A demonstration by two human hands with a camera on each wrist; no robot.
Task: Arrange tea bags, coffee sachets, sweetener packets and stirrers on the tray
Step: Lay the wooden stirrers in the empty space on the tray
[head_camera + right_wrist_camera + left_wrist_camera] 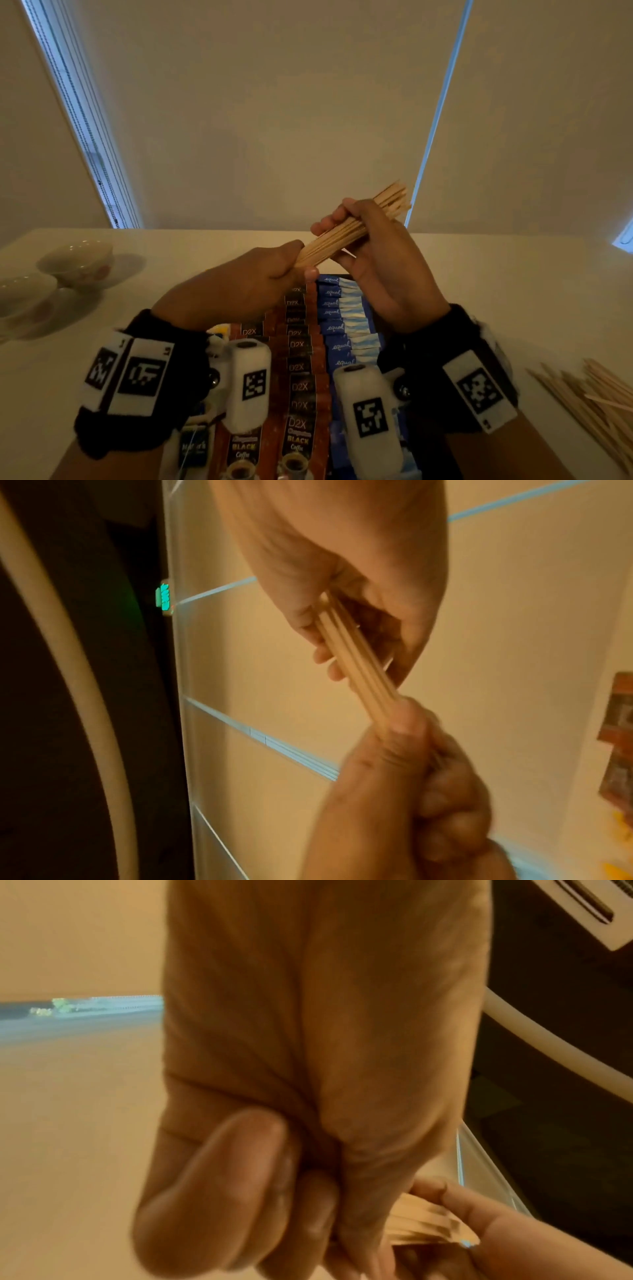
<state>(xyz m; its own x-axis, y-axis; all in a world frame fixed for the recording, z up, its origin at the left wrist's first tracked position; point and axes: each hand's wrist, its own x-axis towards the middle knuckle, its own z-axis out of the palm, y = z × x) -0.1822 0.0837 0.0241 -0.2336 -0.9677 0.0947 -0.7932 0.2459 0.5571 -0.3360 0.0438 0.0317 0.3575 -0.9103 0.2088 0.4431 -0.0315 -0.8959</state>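
Only the head view shows the table: cups at left, sachets marked "D2X", "BLACK Coffee", blue packets marked "equal", loose stirrers at right. Left hand fists the bundle of stirrers, held above the sachets; right hand curls round it. Bundle slants up-right.

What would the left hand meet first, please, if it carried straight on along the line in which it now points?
Probably the right hand, which grips the same bundle of stirrers just beyond the left hand; depth is hard to judge.
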